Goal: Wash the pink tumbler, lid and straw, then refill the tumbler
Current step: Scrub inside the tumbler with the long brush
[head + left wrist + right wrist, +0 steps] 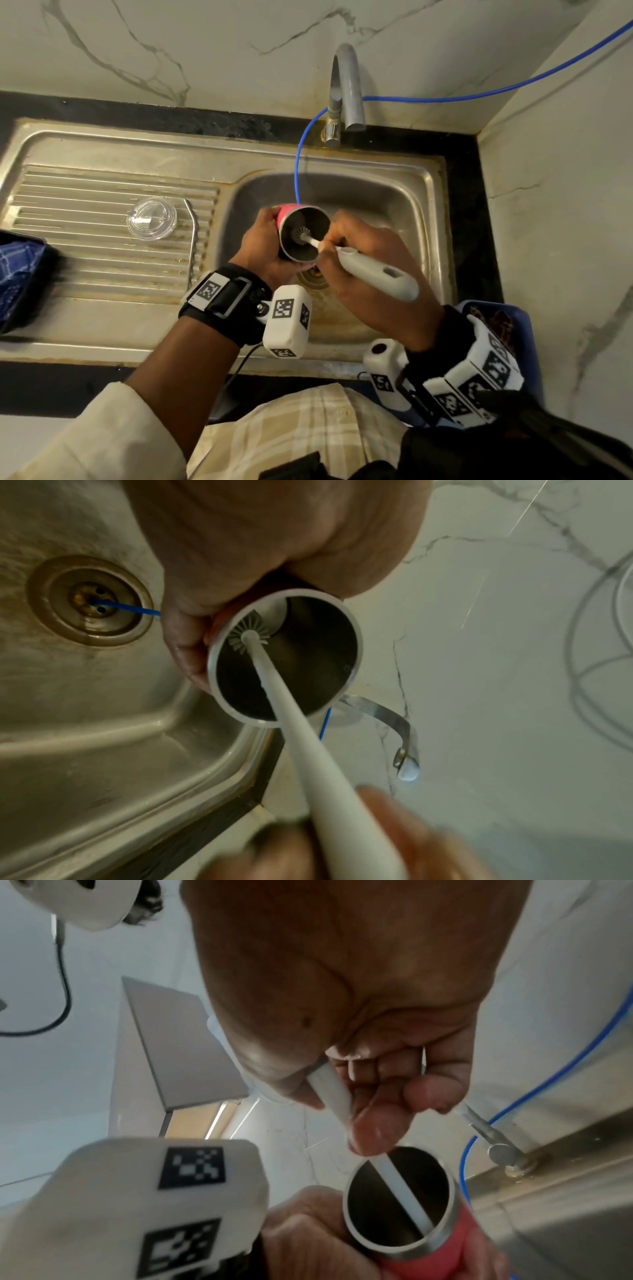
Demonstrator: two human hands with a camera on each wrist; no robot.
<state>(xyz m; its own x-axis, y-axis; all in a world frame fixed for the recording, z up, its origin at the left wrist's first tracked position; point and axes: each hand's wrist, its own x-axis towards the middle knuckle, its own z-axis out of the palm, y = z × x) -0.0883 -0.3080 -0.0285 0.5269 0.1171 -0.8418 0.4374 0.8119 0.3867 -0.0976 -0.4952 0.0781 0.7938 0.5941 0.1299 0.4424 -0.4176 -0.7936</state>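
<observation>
My left hand (pixel 265 245) grips the pink tumbler (pixel 285 215) over the sink basin, its steel mouth tilted toward me. My right hand (pixel 370 270) grips a white bottle brush (pixel 373 272) by the handle. The brush head (pixel 251 635) sits deep inside the tumbler (pixel 284 661), against the inner wall. In the right wrist view the brush shaft (pixel 404 1194) crosses the tumbler mouth (pixel 399 1204). The clear lid (pixel 151 219) and the bent metal straw (pixel 193 240) lie on the ribbed drainboard to the left.
The steel sink (pixel 394 205) has its drain (pixel 313 277) below my hands. A grey tap (pixel 346 92) stands behind the basin, with a thin blue tube (pixel 301 161) running down toward the drain. A blue container (pixel 20 274) sits at the left edge.
</observation>
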